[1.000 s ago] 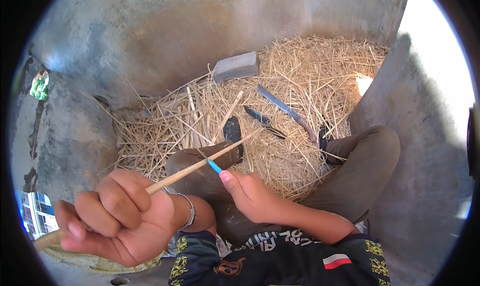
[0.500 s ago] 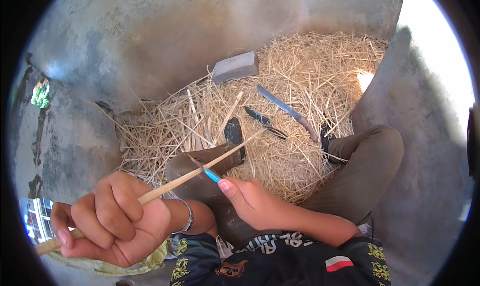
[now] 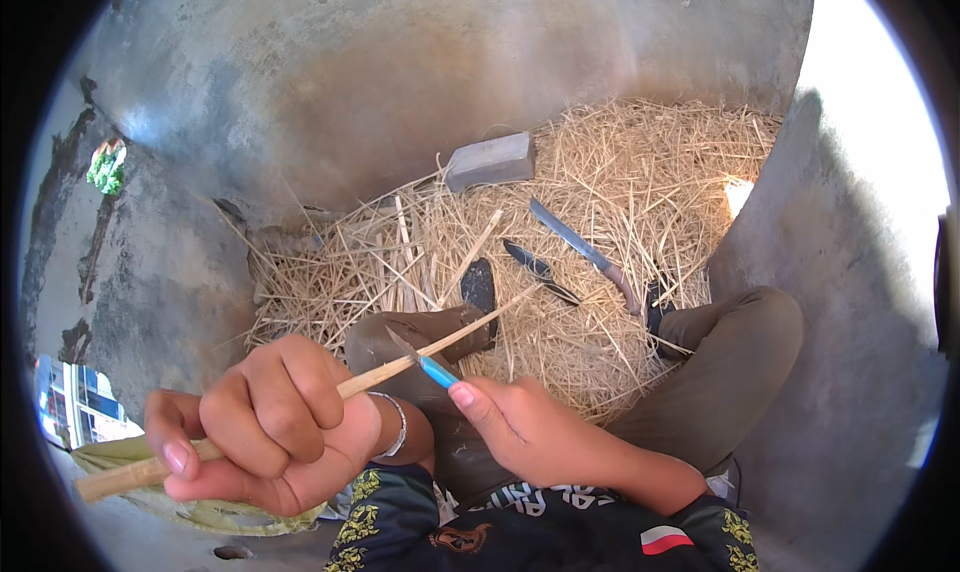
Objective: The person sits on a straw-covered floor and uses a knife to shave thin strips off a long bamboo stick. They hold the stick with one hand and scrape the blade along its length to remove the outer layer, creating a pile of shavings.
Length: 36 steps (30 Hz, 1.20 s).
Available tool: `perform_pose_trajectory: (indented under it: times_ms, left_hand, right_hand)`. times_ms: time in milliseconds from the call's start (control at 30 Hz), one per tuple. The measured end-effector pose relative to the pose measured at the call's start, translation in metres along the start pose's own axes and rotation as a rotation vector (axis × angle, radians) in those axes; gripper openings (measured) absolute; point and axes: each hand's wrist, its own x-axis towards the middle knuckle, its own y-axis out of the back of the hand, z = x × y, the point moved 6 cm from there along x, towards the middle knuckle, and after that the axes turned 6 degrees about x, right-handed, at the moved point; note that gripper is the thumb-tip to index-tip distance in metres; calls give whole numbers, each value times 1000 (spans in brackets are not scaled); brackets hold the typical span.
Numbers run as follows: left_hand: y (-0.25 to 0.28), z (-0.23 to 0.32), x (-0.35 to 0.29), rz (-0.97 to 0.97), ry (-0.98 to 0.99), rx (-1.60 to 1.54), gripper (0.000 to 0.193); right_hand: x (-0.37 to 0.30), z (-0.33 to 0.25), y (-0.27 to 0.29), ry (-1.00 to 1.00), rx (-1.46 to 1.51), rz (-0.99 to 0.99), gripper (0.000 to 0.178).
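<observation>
My left hand [image 3: 285, 412] is closed around a long, pale wooden stick [image 3: 385, 372], its fingers curled upward. The thick end sticks out past the little finger at lower left, while the thinner end slants up to the right over the straw. My right hand [image 3: 535, 427] grips a small knife [image 3: 437, 372] with a blue handle, the thumb along the handle. Its narrow blade crosses the stick a short way beyond my left hand. Whether the edge bites into the wood, I cannot tell.
Loose straw and shavings [image 3: 600, 352] cover the ground around my bent legs [image 3: 715, 372]. On them lie a long brown-handled knife [image 3: 575, 234], a dark-bladed knife [image 3: 535, 264] and a grey block [image 3: 490, 162]. A concrete wall [image 3: 420, 62] curves around.
My left hand has moved right, closer to the blade, and more of the stick's thick end shows behind it. The whole view has shifted slightly; the knife still crosses the stick.
</observation>
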Motion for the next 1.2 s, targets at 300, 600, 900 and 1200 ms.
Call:
perform_pose_trajectory:
  times_ms: [300, 600, 900, 1200]
  left_hand:
    - [41, 3, 15, 106, 48, 113, 21]
    - [32, 5, 7, 92, 50, 135, 20]
    - [38, 8, 3, 176, 59, 175, 22]
    - [55, 17, 0, 429, -51, 369, 24]
  right_hand:
    - [47, 112, 10, -214, 56, 104, 64]
    - [20, 44, -17, -7, 44, 82, 54]
    - [23, 51, -15, 8, 11, 130, 54]
    - [36, 74, -20, -1, -132, 173, 56]
